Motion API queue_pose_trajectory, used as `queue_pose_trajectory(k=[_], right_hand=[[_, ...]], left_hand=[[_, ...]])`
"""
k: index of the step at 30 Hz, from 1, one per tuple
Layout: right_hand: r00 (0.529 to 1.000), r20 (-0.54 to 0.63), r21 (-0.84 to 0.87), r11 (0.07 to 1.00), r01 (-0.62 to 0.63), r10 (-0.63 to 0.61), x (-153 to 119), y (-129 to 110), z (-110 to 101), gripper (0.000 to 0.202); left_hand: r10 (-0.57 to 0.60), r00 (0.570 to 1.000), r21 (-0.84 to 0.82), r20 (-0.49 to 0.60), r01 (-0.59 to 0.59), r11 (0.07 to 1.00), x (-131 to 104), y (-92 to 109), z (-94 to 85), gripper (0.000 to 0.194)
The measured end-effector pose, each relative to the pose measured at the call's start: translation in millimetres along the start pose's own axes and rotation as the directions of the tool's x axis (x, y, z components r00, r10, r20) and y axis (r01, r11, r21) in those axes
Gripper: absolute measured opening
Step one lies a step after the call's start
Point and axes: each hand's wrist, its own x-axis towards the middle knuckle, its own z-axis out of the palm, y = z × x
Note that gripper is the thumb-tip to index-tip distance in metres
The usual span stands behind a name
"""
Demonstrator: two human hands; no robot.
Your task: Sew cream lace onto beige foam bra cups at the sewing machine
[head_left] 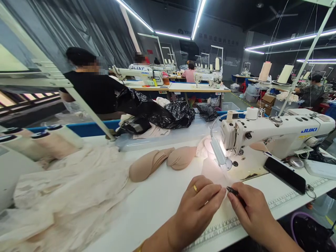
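Observation:
My left hand [201,203], with a gold ring, pinches the edge of a sheer pale fabric piece [214,171] that stretches toward the sewing machine [275,133]. Close beside it, my right hand [249,206] is closed on a small black tool [233,191], its tip at the fabric near my left fingertips. The machine's lamp [218,151] lights the needle area, where the fabric's far end lies. Left of the machine, beige cup pads [144,166] lie in overlapping stacks on the white table [147,213].
Cream fabric [76,196] is heaped at the left beside thread cones [55,141]. A black phone [285,174] lies on the right. Black plastic bags [173,113] are behind the table. A person in black [91,87] sits beyond at the left.

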Motion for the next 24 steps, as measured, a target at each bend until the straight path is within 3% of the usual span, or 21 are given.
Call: queue_pose_trajectory(k=[4,10,13,15,17,19,21,24], right_hand=[[1.000,-0.028,0.017,1.000,0.006,-0.006,-2.9,1.7,1.8,0.022],[0.989,-0.002,0.133,0.980,-0.145,0.146,-12.3,27.2,-2.2,0.023],[0.971,-0.088,-0.014,0.975,-0.223,0.221,-11.6,54.0,-12.5,0.026],[0.965,-0.187,-0.118,0.971,-0.208,0.184,-8.2,66.5,-20.2,0.028],[0.959,-0.252,-0.117,0.980,-0.160,0.127,-4.3,68.6,-24.2,0.034],[0.966,-0.205,0.019,0.987,-0.158,0.158,-1.3,60.1,-21.2,0.042],[0.965,-0.078,0.223,0.948,-0.228,0.250,1.1,45.4,-10.9,0.049],[0.931,0.070,0.516,0.786,-0.340,0.358,6.3,23.3,10.6,0.055]], left_hand=[[-0.005,1.000,0.005,0.005,0.005,1.000,-0.4,-0.3,0.6,0.016],[-0.010,1.000,0.001,0.006,0.010,1.000,-0.6,-1.8,2.2,0.020],[-0.020,1.000,0.015,-0.003,0.020,1.000,0.6,-2.1,2.9,0.022],[-0.049,0.999,0.015,-0.002,0.049,0.999,1.3,-2.3,3.2,0.022],[-0.095,0.995,0.002,0.009,0.095,0.996,1.0,-3.3,3.3,0.024],[-0.151,0.988,-0.017,0.025,0.151,0.988,-1.0,-5.7,3.5,0.027],[-0.196,0.980,-0.026,0.035,0.197,0.980,-4.6,-9.6,4.1,0.028],[-0.269,0.956,-0.047,0.116,0.276,0.960,-10.3,-14.6,6.0,0.024]])
